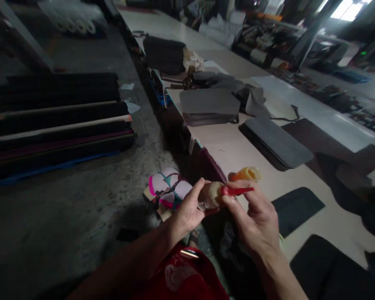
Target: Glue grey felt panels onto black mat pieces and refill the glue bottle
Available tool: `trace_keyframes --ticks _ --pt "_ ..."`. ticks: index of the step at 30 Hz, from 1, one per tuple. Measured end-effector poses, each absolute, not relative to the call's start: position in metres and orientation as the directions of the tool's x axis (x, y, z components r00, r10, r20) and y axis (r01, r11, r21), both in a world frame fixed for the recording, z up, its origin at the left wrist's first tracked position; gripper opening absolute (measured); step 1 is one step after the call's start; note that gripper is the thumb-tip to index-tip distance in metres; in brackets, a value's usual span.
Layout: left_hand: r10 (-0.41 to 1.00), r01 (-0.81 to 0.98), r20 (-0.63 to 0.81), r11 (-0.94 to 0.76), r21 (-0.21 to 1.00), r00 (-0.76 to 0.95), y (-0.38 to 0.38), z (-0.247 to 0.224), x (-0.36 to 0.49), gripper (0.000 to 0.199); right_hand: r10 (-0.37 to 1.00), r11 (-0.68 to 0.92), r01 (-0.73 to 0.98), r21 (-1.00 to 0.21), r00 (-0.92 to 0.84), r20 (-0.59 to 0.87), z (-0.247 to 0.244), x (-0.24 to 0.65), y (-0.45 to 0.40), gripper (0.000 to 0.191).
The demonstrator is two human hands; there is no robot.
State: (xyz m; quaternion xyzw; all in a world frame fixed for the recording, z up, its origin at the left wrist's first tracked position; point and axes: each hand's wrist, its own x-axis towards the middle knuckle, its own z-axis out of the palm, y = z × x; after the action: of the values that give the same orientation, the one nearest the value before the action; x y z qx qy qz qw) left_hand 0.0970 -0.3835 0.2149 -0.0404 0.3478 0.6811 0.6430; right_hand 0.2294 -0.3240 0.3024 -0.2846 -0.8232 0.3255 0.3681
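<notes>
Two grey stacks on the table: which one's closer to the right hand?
The lower-right stack, nearer the right hand. The upper-left stack lies farther along the table.

From where I stand, the long table [234, 148] carries a squarish grey stack [210, 104] near its left edge, and a longer grey stack [278, 141] sits farther in on its top. A black pile [164, 54] lies toward its far end, touching a crumpled pale piece [192, 60]. Two dark panels [298, 208] lie flat on its near part. On the floor left of it are long dark rolls [59, 121] and pale scraps [132, 107]. Beyond its right side, up high, a window [348, 9] glows.
</notes>
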Motion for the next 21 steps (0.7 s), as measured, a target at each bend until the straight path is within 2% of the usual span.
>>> trace_keyframes --ticks 4,7,11,18,21 --pt "0.864 -0.894 -0.470 0.057 0.445 -0.180 -0.383 0.217 0.097 0.047 0.664 0.688 0.222 -0.691 -0.577 0.476 0.303 0.230 -0.327 0.016" --pt "0.882 -0.868 -0.403 -0.014 0.496 -0.245 -0.382 0.218 0.098 0.042 0.625 0.733 0.226 -0.641 -0.595 0.506 0.304 0.233 -0.330 0.017" --pt "0.906 -0.840 -0.325 -0.059 0.539 -0.272 -0.382 0.222 0.098 0.038 0.639 0.730 0.258 -0.632 -0.586 0.498 0.308 0.235 -0.334 0.017" --pt "0.904 -0.839 -0.317 -0.079 0.538 -0.288 -0.387 0.227 0.101 0.039 0.689 0.675 0.286 -0.680 -0.573 0.443 0.307 0.235 -0.341 0.013" --pt "0.888 -0.861 -0.391 -0.011 0.508 -0.242 -0.388 0.228 0.101 0.044 0.668 0.724 0.299 -0.622 -0.529 0.523 0.307 0.233 -0.342 0.015"
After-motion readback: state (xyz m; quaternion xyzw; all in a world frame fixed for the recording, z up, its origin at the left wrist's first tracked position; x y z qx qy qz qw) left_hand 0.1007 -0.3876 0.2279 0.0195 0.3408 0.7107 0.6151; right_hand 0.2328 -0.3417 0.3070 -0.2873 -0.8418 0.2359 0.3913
